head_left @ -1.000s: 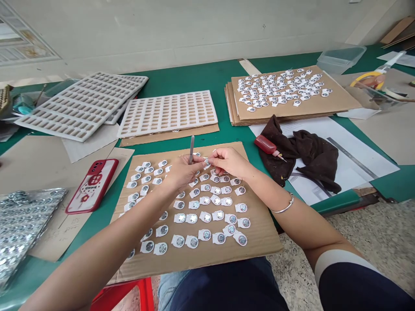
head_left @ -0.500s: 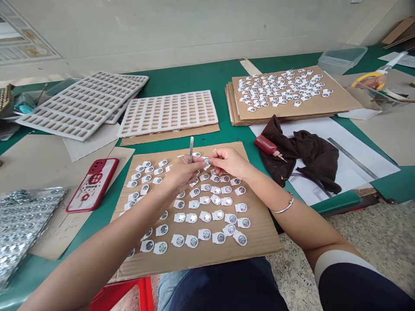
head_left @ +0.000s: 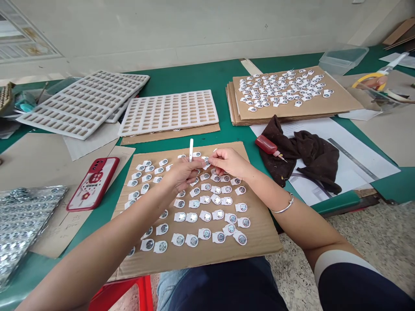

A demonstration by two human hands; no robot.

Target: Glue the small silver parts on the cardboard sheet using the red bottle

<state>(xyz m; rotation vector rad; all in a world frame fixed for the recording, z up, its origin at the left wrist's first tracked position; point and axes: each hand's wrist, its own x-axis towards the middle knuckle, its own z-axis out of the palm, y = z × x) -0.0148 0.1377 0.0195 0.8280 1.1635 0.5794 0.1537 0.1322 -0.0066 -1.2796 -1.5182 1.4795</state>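
My left hand is closed, with metal tweezers sticking up out of its fingers. Between its fingertips and those of my right hand is a small silver disc with a white tab, pinched from both sides. My right fingers are pressed together on that piece and partly hide it. Below both hands lies a cardboard sheet bearing several rows of similar discs on white tabs. My left forearm covers some of those on the left side.
Behind the sheet is a white slotted tray, with more trays at left. A stack of cardboard holding more discs stands back right. A red bottle with a needle tip rests on a dark cloth. A phone lies left.
The tweezers have turned slightly in my left hand and now show a broader, brighter face. Both hands stay in nearly the same place around the disc.
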